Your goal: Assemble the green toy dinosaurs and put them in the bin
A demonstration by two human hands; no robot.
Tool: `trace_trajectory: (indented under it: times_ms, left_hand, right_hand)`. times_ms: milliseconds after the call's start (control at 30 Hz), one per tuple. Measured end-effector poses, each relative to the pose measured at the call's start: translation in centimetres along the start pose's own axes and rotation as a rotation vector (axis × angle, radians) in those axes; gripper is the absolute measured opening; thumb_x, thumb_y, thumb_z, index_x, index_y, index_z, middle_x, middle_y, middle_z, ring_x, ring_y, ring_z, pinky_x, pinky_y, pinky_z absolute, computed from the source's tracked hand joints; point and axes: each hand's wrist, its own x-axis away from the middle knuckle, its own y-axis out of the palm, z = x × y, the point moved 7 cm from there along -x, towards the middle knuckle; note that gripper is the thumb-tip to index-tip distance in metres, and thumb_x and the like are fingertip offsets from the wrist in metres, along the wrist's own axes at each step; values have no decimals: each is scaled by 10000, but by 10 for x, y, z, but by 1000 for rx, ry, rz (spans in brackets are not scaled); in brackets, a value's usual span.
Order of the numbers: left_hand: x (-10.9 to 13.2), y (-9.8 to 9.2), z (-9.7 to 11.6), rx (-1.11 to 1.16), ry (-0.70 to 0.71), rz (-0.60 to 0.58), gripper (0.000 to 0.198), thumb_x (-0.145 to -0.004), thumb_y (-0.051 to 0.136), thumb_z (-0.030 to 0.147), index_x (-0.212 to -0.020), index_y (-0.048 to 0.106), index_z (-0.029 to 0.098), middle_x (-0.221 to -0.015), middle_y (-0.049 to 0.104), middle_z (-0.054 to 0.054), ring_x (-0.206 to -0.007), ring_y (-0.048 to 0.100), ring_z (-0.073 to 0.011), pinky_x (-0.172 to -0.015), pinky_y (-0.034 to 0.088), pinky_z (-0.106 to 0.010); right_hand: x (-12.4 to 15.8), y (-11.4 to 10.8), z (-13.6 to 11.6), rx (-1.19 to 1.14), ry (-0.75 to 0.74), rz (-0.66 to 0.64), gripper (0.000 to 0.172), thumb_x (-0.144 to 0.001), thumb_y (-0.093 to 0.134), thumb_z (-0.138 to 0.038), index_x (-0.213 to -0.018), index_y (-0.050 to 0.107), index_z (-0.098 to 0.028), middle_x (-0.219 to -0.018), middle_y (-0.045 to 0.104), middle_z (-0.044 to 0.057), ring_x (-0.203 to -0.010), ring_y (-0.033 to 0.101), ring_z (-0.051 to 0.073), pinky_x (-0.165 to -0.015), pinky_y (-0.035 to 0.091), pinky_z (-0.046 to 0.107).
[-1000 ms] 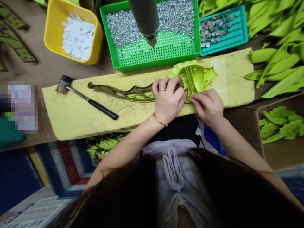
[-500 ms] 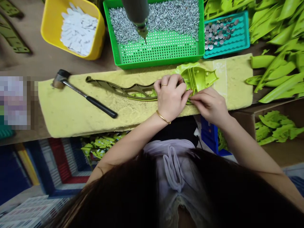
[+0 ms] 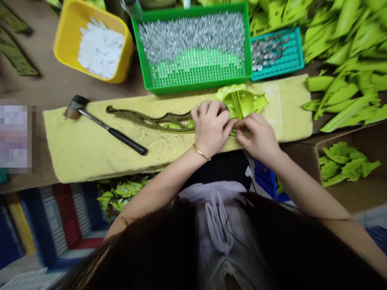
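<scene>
The left hand gripped a green molded plastic part, and the right hand pinched its near edge on a yellow foam pad.

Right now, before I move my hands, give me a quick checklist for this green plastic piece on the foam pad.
1. Green plastic moulding resting on the yellow foam pad: ok.
2. Left hand on the moulding: ok.
3. Right hand at the moulding's wide end: ok, but what its fingers pinch: cannot tell.
4. Mallet lying apart from the moulding: ok.
5. Screws in the green tray: ok.
6. Driver at the top edge of the view: cannot tell, mostly out of frame.
</scene>
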Motion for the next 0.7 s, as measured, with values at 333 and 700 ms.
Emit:
trace_trajectory:
  times_ms: [333, 700]
  left_hand:
    - [20, -39, 3, -129, 230, 55, 167, -897, 584, 284, -875, 689, 156, -1041, 657, -107, -1061, 542, -273, -959, 401, -469]
    - [40, -41, -1, -92, 239, 285, 209, -886, 592, 322, -979, 679, 157, -1109, 674, -85, -1205, 550, -269, -1165, 294, -459]
  right_hand:
    - [-12, -22, -16, -233, 78, 65, 61, -850, 547, -218, -905, 528, -197, -803, 591, 41, -740, 567, 169, -663, 488, 304]
    - [-352, -113, 27, 77, 144, 527, 427, -834, 551, -233, -1239, 501, -111, -1319, 535, 198, -1232, 491, 294, -1033, 395, 462]
